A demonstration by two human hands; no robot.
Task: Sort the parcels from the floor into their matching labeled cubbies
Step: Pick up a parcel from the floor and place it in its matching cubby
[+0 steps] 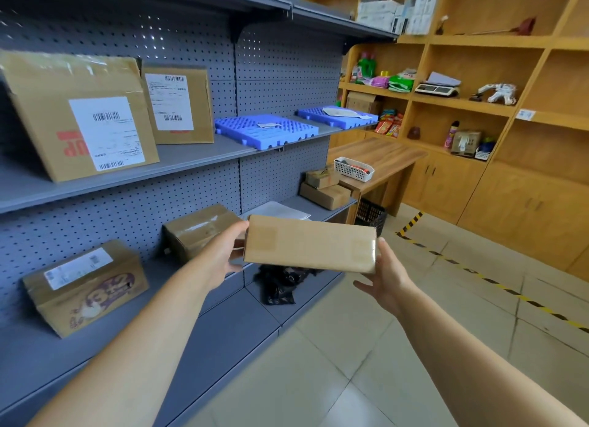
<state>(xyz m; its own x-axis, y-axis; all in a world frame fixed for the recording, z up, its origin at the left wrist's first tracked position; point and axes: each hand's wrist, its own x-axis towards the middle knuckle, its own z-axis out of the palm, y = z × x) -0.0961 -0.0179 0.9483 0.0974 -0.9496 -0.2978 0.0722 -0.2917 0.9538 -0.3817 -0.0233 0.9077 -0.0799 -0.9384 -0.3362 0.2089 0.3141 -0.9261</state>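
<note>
A plain brown cardboard parcel (310, 244), long and closed, is held level in the air between both hands, one at each end, in front of the grey shelves (197, 154). Taped patches show on its facing side; no label is visible.

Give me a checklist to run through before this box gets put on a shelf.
1. Box held at both ends: ok. The left hand and right hand grip the plain cardboard box.
2. Shipping label readable: not ok. The visible faces show no label.
3. Free room on the lower grey shelf: ok, bare space lies below the box.
4. Black plastic bag clear of the spot: cannot tell.
5. Matching cubby marking: cannot tell, no shelf labels are legible.
</note>
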